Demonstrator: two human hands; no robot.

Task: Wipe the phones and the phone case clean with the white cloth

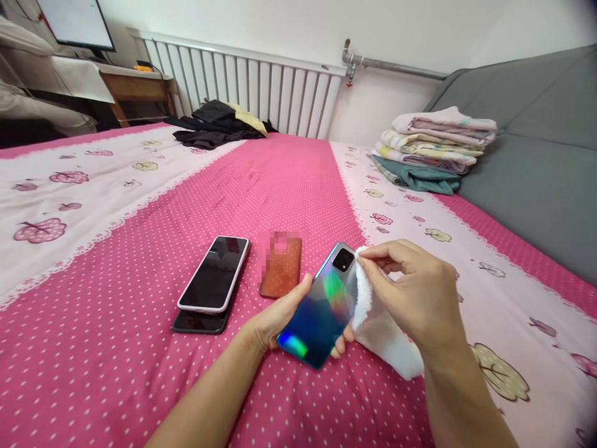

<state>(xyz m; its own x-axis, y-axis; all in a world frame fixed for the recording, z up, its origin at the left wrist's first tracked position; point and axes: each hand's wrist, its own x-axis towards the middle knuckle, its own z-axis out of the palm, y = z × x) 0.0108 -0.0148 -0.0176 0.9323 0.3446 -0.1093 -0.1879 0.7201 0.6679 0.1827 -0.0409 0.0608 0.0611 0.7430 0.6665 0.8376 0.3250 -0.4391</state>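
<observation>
A shiny blue smartphone, back side up and tilted, rests in my left hand, whose thumb and fingers grip its two long edges. Its dark camera block faces me near the top. My right hand pinches a white fluffy cloth against the phone's upper right edge, and the cloth hangs down beside it. Left of the phone lies an orange-brown phone case, partly blurred out. Farther left, a phone with a pale rim lies on top of another dark phone.
Everything lies on a bed with a pink dotted cover. Dark clothes are heaped at the far edge by a radiator. Folded cloths are stacked at right against a grey headboard. A person's sleeve shows near a desk with a monitor.
</observation>
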